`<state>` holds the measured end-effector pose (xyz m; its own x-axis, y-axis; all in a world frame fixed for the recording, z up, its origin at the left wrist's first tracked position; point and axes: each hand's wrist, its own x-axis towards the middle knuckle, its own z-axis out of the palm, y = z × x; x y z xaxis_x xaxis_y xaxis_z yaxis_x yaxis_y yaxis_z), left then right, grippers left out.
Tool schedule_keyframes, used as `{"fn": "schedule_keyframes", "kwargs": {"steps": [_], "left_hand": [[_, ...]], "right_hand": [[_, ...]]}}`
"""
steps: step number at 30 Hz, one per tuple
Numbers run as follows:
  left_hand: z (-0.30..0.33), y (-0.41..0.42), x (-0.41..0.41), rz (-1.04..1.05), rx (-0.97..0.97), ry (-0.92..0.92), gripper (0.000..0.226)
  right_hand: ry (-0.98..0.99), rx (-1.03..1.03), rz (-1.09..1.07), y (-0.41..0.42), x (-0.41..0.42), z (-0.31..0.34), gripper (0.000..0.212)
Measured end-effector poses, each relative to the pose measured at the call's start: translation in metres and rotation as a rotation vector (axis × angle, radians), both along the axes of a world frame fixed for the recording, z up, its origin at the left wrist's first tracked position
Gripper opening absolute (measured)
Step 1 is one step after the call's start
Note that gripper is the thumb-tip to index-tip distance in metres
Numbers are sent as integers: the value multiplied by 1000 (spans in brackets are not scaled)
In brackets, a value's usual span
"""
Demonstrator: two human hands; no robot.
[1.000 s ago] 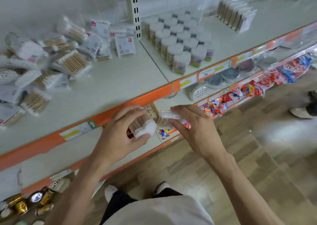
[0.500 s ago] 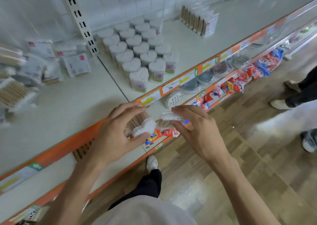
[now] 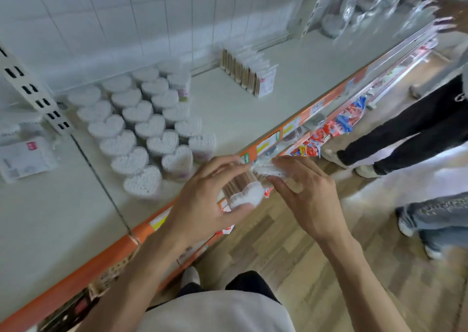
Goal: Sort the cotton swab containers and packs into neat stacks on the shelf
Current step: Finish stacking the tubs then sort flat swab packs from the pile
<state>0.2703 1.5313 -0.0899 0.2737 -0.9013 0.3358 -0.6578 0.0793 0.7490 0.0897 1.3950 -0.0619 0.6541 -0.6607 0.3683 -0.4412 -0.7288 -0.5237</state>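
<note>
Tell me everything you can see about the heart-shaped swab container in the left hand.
The heart-shaped container is clear plastic, packed with wooden-stemmed cotton swabs whose white tips form the heart face. It lies tilted on its side, heart end toward the camera, held off the shelf just past its orange edge. The left hand grips it; the thumb touches the white tips.

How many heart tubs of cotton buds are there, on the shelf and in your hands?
Tubs on the shelf: about 20, back ones blurred
Tub in left hand: 1
Tub in right hand: 1
Total: about 22
</note>
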Motion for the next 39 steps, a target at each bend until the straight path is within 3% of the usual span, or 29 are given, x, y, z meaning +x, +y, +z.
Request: {"fn": "schedule_keyframes", "kwargs": {"steps": [7, 12, 21, 25, 39], "left_hand": [[-14, -64, -1, 91, 31, -56, 59], [-17, -114, -5, 327, 81, -117, 57], [-18, -179, 7, 578, 310, -218, 61], [-24, -194, 8, 641, 409, -167, 64], [-36, -200, -9, 746, 296, -194, 66]], "right_hand": [[-3, 41, 26, -76, 14, -15, 26], [-19, 55, 142, -149, 35, -20, 26], [2, 81, 380, -243, 82, -31, 28], [27, 143, 497, -259, 93, -38, 26], [22, 193, 649, -289, 99, -34, 30]]}}
